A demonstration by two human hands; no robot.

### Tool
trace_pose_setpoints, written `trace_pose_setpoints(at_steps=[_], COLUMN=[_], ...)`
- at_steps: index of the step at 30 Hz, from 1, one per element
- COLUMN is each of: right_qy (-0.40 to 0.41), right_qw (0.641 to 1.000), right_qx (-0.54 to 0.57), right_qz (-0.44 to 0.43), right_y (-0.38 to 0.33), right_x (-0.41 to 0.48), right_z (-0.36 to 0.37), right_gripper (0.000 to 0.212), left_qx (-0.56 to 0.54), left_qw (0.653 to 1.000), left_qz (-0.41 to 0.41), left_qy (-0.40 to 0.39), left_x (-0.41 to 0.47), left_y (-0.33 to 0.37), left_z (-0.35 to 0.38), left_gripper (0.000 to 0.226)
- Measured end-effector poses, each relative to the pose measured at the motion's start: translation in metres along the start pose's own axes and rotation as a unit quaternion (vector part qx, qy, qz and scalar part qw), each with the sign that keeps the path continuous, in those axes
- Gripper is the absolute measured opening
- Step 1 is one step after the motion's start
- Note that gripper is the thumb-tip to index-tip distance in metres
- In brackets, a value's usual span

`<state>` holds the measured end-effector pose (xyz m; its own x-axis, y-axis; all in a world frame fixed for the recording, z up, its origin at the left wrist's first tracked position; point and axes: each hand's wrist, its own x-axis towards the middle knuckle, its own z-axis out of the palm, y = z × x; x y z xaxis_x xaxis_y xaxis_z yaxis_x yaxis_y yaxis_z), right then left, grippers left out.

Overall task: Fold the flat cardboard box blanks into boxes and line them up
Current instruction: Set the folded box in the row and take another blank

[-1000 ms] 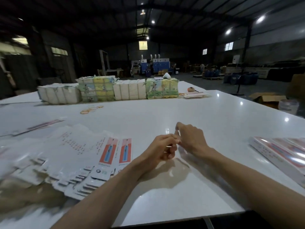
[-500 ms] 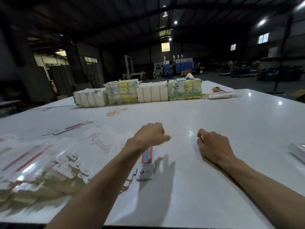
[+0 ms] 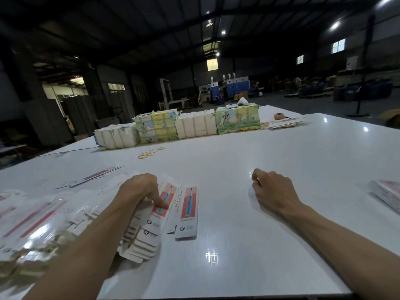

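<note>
A fanned stack of flat white box blanks [image 3: 138, 241] with red and blue toothbrush panels lies at the left of the white table [image 3: 270, 245]. My left hand [image 3: 140, 191] reaches over the stack, and one fingertip presses on the red panel of the top blank [image 3: 161, 213]. One single blank [image 3: 187, 211] lies flat just to the right of the stack, apart from my fingers. My right hand [image 3: 270, 191] rests on the table to the right, fingers curled in, with nothing seen in it. Folded boxes [image 3: 387, 195] lie at the right edge.
Wrapped bundles [image 3: 194, 126] stand in a row at the far side of the table. Several yellow rubber bands [image 3: 150, 152] lie in front of them. A loose blank [image 3: 97, 176] lies far left, and more flat cards [image 3: 281, 124] far right.
My hands, together at the table's middle a second ago, have parted. The left hand swung left and came down onto the stack; the right stayed on the table. The view turned left.
</note>
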<state>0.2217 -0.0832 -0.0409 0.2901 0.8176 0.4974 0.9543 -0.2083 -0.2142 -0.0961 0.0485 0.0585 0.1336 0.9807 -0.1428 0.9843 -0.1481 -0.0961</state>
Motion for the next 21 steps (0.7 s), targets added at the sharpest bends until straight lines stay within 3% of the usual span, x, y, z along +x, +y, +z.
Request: trace_pose_setpoints(at_steps=[4,10,16,19,21], right_qy=[-0.009,-0.015,-0.023,-0.019,-0.006], right_qw=[1.000,1.000,0.999,0.999,0.998], right_qx=[0.002,0.006,0.025,0.039,0.060], right_qz=[0.007,0.006,0.010,0.017,0.023], right_y=[-0.001,-0.001,0.001,0.002,0.004], right_x=[0.003,0.002,0.003,0.004,0.005], right_z=[0.000,0.000,0.003,0.004,0.005], right_gripper=[0.020,0.018,0.018,0.018,0.019], left_qx=[-0.068,-0.021,-0.173,-0.340,-0.487], left_qw=[0.997,0.993,0.981,0.931,0.849], left_qz=[0.011,0.013,0.084,0.130,0.190], left_qy=[0.032,0.113,0.027,0.012,-0.075], left_x=[0.004,-0.005,-0.005,-0.014,-0.023], left_y=[-0.002,0.010,0.023,0.046,0.071], left_z=[0.002,0.014,-0.017,-0.025,-0.020], left_gripper=[0.086,0.080,0.039,0.027,0.028])
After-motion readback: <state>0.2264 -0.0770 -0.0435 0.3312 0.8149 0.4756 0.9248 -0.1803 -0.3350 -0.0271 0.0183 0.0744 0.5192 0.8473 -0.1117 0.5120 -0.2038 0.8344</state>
